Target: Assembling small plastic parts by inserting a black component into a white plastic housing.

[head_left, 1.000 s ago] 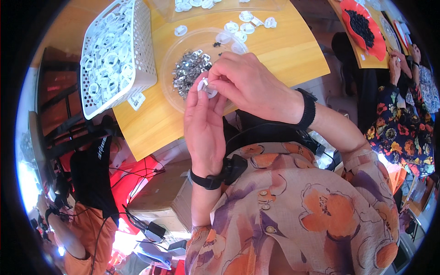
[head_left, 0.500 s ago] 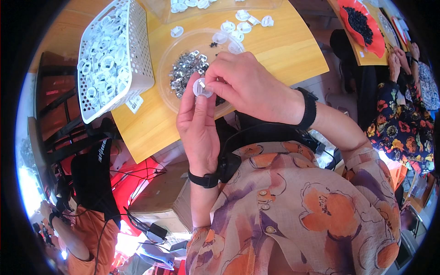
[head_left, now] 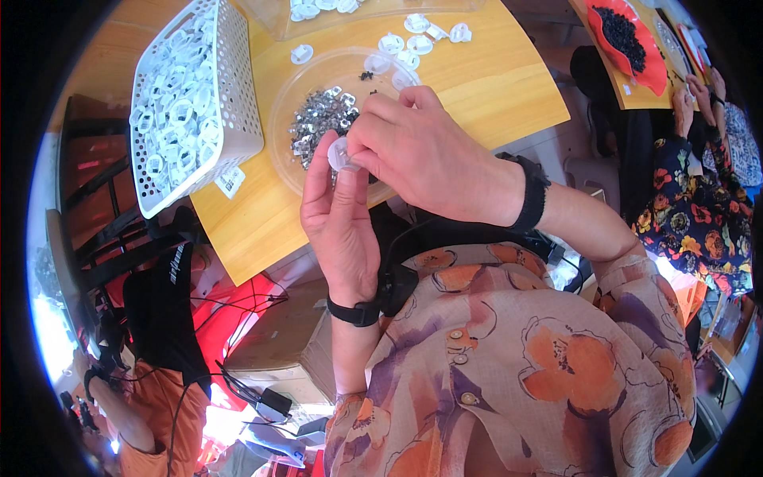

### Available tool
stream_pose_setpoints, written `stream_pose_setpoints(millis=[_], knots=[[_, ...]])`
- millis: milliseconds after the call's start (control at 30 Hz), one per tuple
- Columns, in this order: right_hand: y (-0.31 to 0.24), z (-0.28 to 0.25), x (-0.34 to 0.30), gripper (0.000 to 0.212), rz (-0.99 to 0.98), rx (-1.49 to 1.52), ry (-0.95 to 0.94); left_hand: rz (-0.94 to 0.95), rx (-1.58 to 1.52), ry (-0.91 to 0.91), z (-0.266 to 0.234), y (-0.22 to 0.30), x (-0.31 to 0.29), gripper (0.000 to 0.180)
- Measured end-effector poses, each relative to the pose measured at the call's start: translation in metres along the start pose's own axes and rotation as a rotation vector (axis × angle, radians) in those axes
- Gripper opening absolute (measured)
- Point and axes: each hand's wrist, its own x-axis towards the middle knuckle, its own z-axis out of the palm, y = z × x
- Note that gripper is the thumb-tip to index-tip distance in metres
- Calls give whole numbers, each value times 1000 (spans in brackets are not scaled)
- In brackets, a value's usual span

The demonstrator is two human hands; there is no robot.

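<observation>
A small round white plastic part (head_left: 338,154) is held between my two hands, over the near edge of a clear round tub (head_left: 280,103). My left hand (head_left: 342,215) grips it from below with thumb and fingers. Fingers of my right hand (head_left: 413,151) pinch its right side, partly covering it. Whether my right fingers also hold some smaller piece, I cannot tell. Inside the tub lies a heap of small shiny metal pieces (head_left: 314,123), with a few tiny black pieces (head_left: 366,76) near its far side.
A white perforated basket (head_left: 242,103) full of similar white parts stands at the left. Loose white parts (head_left: 417,44) lie on the wooden table (head_left: 517,87) beyond the tub. At the far right, a red dish (head_left: 648,56) of black pieces sits near other people's hands (head_left: 690,103).
Both hands have shifted slightly left with the white part. It has turned in my fingers, and my right hand now covers more of its lower right side.
</observation>
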Motion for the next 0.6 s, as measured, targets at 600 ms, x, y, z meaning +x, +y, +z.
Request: stream_pose_setpoints(millis=[600], knots=[[2,11,0,10,-193,-108,166,-175,-204,-81,0,12,3,16]])
